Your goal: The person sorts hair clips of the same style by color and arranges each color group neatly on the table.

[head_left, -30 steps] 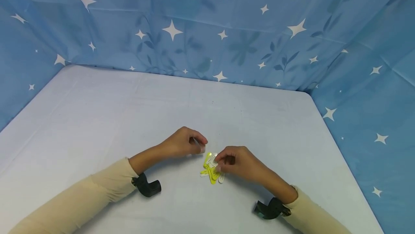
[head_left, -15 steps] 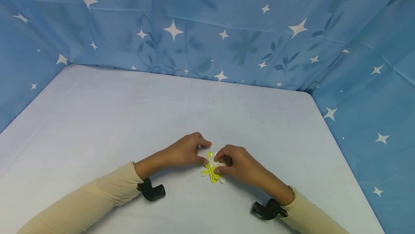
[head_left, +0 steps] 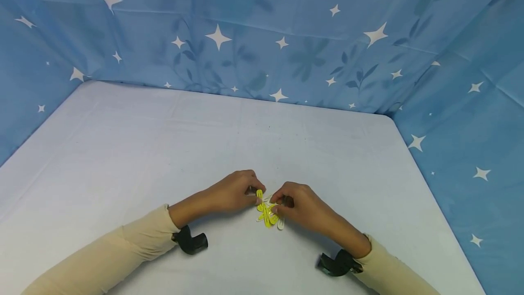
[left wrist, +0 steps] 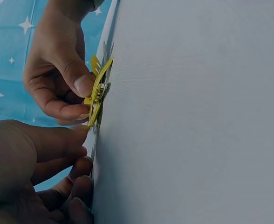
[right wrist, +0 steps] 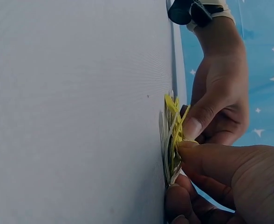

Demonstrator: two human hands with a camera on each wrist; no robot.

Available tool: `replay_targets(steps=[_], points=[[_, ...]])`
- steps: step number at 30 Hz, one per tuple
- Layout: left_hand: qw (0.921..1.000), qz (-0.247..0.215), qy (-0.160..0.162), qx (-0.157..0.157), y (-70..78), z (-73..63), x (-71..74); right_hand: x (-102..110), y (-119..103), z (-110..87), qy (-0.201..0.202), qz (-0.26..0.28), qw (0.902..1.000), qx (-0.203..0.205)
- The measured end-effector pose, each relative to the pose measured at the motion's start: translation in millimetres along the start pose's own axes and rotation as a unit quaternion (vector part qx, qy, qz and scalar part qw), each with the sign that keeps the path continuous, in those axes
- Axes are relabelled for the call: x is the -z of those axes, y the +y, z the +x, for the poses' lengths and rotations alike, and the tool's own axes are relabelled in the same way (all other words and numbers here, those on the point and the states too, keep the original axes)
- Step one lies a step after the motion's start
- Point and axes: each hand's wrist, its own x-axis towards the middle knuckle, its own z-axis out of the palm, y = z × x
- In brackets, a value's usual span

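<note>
A small overlapping pile of yellow and white snap hair clips lies on the white-covered table between both hands. My left hand pinches a yellow hair clip by thumb and forefinger at the pile's left side. In the left wrist view that clip leans up across the others. From the right, my right hand has its thumb and fingers curled on hair clips of the pile. The right wrist view shows its thumb on a yellow clip among the bunched clips; fingers partly hide which ones it holds.
The white tablecloth spreads around the pile, with a few tiny dark specks beyond it. A blue curtain with white stars hangs behind the table and at both sides. Black camera mounts sit on the wrists.
My left hand has moved right and slightly toward me to the pile, and its spread thumb and forefinger have come together on a yellow clip, which has tilted up. The right hand has barely moved.
</note>
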Motion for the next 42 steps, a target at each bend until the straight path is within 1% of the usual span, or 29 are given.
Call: replay_targets(steps=[4,7,12,19,23,27,32,35,36,38,42], points=[[0.9997,-0.015,0.011,-0.012,-2.3,-0.4,1.4,1.2,-0.7,-0.2,0.004,-0.004,1.0,0.005],[0.9992,-0.032,0.015,-0.015,-3.3,-0.6,2.4,2.3,-1.4,-0.2,0.005,-0.003,0.9999,0.008],[0.9974,-0.069,0.021,0.001,-5.1,-0.5,4.3,3.8,-2.6,0.2,0.008,-0.005,0.9999,0.003],[0.9948,-0.098,0.026,0.009,-7.3,-0.7,5.7,6.8,-4.6,-0.3,0.015,0.004,0.9996,-0.024],[0.9915,-0.123,0.033,0.028,-5.9,-0.3,6.8,8.7,-5.7,0.4,0.03,0.01,0.9993,-0.019],[0.9906,-0.119,0.054,0.04,-7.2,1.3,7.4,10.0,-5.2,1.2,0.051,0.018,0.9985,0.002],[0.9906,-0.109,0.077,0.031,-11.8,2.6,9.9,11.1,-2.7,2.9,0.067,0.023,0.9973,0.02],[0.9885,-0.122,0.082,0.037,-13.3,2.7,12.9,11.9,0.0,4.1,0.075,0.024,0.9967,0.019],[0.9874,-0.127,0.084,0.043,-13.2,2.9,14.2,12.2,1.0,4.6,0.079,0.024,0.9965,0.016],[0.9866,-0.126,0.09,0.051,-14.0,3.8,16.4,13.1,2.9,5.8,0.086,0.024,0.996,0.012],[0.9864,-0.112,0.106,0.057,-16.2,6.2,21.4,15.1,6.5,8.6,0.1,0.033,0.9944,-0.004]])
